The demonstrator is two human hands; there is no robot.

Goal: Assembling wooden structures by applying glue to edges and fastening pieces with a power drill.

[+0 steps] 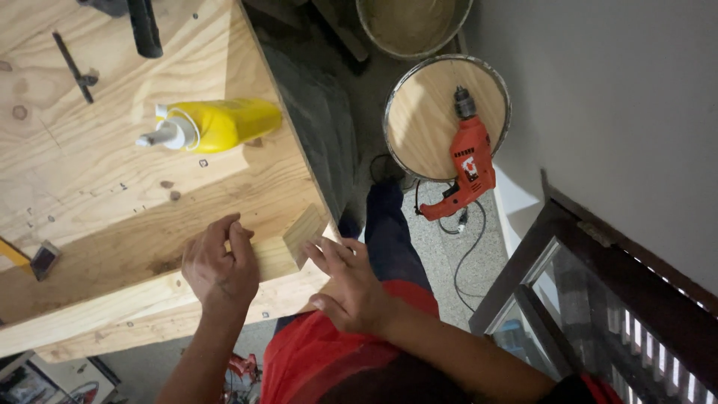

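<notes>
Here the person stands at the corner of a plywood bench (112, 179) and works with both hands on a small wooden block (305, 233). The block lies at the very front corner of the bench, its pale end face turned up and to the right, just beside the bench edge. The left hand (218, 265) rests on the wood left of the block, with the fingers bent and pressing down; it is not wrapped around anything that I can see. The right hand (345, 284) is open, the fingers stretched flat, and its fingertips touch the right side of the block where the bench ends.

Farther back on the bench a yellow glue bottle (217, 125) lies on its side, the white nozzle pointing left, well apart from the hands. Between the bottle and the hands the plywood is bare, so there is room to slide things. At the left edge a yellow-handled tool (34, 260) pokes into view.

Right of the bench edge the floor drops away. There a round stool (426, 120) with a wooden top carries a red electric drill (467, 161), whose grip hangs over the rim; its cord (471, 247) runs down on the floor. A bucket (413, 26) stands behind the stool, near the wall.
</notes>
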